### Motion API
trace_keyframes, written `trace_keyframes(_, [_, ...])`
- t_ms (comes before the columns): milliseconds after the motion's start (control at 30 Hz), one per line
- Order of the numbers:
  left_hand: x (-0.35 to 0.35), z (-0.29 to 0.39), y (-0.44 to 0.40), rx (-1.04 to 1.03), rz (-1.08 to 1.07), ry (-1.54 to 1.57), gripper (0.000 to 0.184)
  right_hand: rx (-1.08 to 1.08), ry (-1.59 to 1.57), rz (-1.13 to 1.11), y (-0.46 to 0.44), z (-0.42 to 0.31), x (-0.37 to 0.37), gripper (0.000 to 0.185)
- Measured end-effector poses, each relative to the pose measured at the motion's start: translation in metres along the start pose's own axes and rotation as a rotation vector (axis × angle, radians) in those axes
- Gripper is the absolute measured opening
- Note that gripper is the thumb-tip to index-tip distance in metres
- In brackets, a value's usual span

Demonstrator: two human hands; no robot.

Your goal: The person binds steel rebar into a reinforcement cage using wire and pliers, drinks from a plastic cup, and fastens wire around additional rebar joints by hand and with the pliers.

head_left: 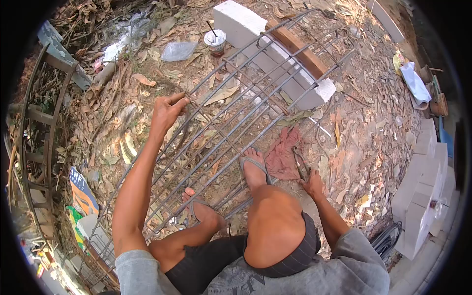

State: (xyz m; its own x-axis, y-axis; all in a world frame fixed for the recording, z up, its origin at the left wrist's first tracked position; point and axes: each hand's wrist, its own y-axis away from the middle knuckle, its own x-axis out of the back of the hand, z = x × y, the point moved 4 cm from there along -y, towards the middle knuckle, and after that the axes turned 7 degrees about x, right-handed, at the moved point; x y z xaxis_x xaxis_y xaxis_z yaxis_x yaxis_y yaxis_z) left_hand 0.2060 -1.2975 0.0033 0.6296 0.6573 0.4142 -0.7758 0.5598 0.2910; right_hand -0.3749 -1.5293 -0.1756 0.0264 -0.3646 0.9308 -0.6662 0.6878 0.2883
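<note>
A long cage of steel reinforcing bars (pixel 236 118) slants across the ground in front of me, its far end propped on a pale block. My left hand (pixel 168 110) is at the cage's left side, thumb and fingers pinched on thin dark wire (pixel 185 129) that hangs in a loop beside the bars. Low at the right, my right hand (pixel 312 185) is closed round the handles of a pair of pincers (pixel 300 162). The pincers' head lies over a crumpled red cloth (pixel 284 156). My sandalled feet stand by the near bars.
The long pale block (pixel 300 96) carries a wooden plank (pixel 297 46). A plastic cup with a straw (pixel 215 42) and a clear plastic bag (pixel 178 51) lie beyond. A curved metal frame (pixel 32 118) stands left; grey blocks (pixel 423 182) are stacked right. Dry leaves cover the ground.
</note>
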Motion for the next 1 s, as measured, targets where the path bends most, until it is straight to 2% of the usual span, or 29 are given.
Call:
trace_keyframes(100, [0.003, 0.004, 0.0, 0.03, -0.017, 0.01, 0.05, -0.036, 0.056, -0.084, -0.007, -0.002, -0.004, 0.075])
trace_keyframes(233, [0.003, -0.001, -0.002, 0.031, -0.063, 0.025, 0.051, 0.108, 0.142, -0.214, -0.015, 0.004, 0.002, 0.069])
trace_keyframes(333, [0.003, 0.006, 0.002, 0.076, -0.086, 0.045, 0.05, 0.052, 0.04, -0.365, -0.014, -0.002, 0.028, 0.059])
trace_keyframes(400, [0.004, 0.005, 0.002, 0.047, -0.078, 0.027, 0.051, 0.054, -0.103, -0.236, -0.016, 0.02, 0.011, 0.048])
trace_keyframes(467, [0.003, -0.004, -0.002, 0.007, -0.069, 0.066, 0.048, -0.246, -0.855, -0.439, -0.013, 0.007, 0.035, 0.053])
trace_keyframes(533, [0.003, 0.005, 0.001, -0.012, -0.102, 0.038, 0.048, -0.427, -1.043, -0.488, -0.001, -0.04, 0.091, 0.057])
trace_keyframes(567, [0.006, 0.01, 0.004, -0.021, -0.114, 0.023, 0.047, -0.293, -0.843, -0.445, 0.0, -0.061, 0.124, 0.057])
trace_keyframes(633, [0.006, 0.007, 0.006, -0.03, -0.121, 0.08, 0.046, -0.161, -0.825, -0.339, 0.0, -0.061, 0.163, 0.054])
trace_keyframes(700, [0.005, 0.001, 0.002, -0.061, -0.134, 0.091, 0.046, 0.133, -0.603, -0.197, -0.017, -0.087, 0.221, 0.056])
trace_keyframes(767, [0.003, 0.0, 0.002, -0.094, -0.134, 0.11, 0.045, 0.172, -0.565, -0.111, -0.031, -0.151, 0.291, 0.046])
trace_keyframes(833, [0.005, 0.002, 0.001, -0.124, -0.122, 0.065, 0.044, 0.391, -0.146, -0.076, -0.064, -0.194, 0.341, 0.042])
trace_keyframes(867, [0.005, 0.002, 0.002, -0.131, -0.093, 0.017, 0.043, 0.5, 0.084, -0.031, -0.08, -0.221, 0.365, 0.046])
trace_keyframes(900, [0.005, 0.001, 0.002, -0.143, -0.075, 0.008, 0.043, 0.646, 0.268, 0.016, -0.081, -0.277, 0.386, 0.058])
trace_keyframes(1000, [0.005, -0.004, -0.002, -0.208, -0.033, -0.015, 0.041, 0.843, 0.569, 0.046, -0.113, -0.391, 0.409, 0.07])
